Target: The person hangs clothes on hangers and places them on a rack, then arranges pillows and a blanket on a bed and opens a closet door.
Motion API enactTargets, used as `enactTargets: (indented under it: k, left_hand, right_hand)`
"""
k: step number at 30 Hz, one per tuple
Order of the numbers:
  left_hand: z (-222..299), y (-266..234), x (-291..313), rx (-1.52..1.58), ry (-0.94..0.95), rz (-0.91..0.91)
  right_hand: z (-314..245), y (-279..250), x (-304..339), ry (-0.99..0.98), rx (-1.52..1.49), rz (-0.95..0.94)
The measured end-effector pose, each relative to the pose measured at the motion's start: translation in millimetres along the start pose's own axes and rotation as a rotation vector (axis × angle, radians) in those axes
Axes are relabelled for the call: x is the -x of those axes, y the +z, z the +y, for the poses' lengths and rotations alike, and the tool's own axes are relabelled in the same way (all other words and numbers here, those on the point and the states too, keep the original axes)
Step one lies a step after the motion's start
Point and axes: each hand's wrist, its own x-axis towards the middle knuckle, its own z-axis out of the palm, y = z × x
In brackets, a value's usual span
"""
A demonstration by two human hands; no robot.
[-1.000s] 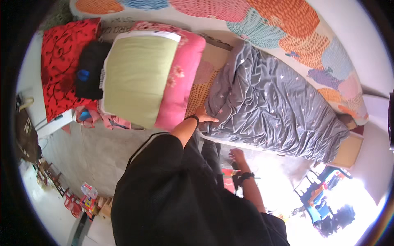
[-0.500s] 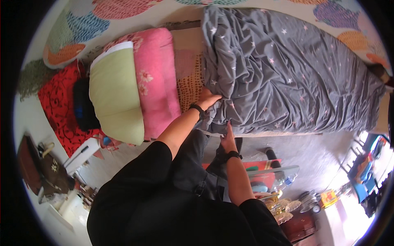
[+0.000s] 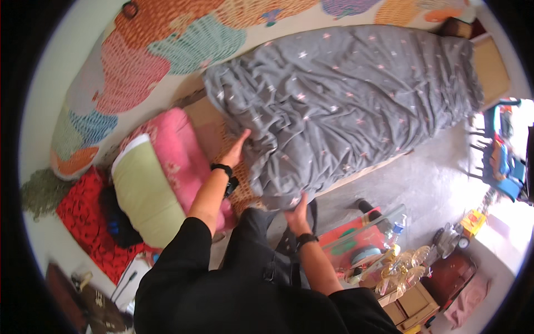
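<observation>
A grey blanket [image 3: 345, 106] with pale stars lies wrinkled along the bed. At its left edge is my left hand [image 3: 238, 150], fingers stretched out and touching the cloth from the side. My right hand [image 3: 298, 217] is at the blanket's near left corner, closed on the hem, with one digit over the cloth and the others partly hidden. Left of my left forearm are a folded pink floral blanket [image 3: 175, 139] and a pale green bundle [image 3: 146, 186] lying against it. A brown patterned mat [image 3: 243, 192] shows between the pink and grey blankets.
A red patterned cloth [image 3: 83, 214] and a dark bundle [image 3: 119, 222] lie at the left end. Right of my legs stands a glass-topped table [image 3: 339, 236], with a water bottle [image 3: 399, 227] and a gold ornament [image 3: 406, 267] nearby. A blue chair [image 3: 509, 183] is at far right.
My view has turned, so the bed now slants. My left hand has moved from pressing on the blanket to its left edge, fingers straightened. My right hand has closed on the near corner.
</observation>
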Motion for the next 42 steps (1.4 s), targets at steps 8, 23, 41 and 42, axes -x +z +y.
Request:
enactTargets:
  k: [8,23,41,42]
  left_hand:
    - [82,65,-58,-0.250,0.171,0.529]
    - [246,157,190,-0.329,0.661,-0.204]
    - [198,230,145,-0.403,0.594,0.344]
    - [190,258,139,-0.341,0.619,0.371]
  right_hand:
    - [6,-21,30,-0.090,0.088,-0.003]
    - [-81,85,261,-0.705,0.710,-0.085]
    - [-202,2,205,-0.050,0.645,-0.429]
    - [-221,-2,207,-0.027,0.617,-0.446]
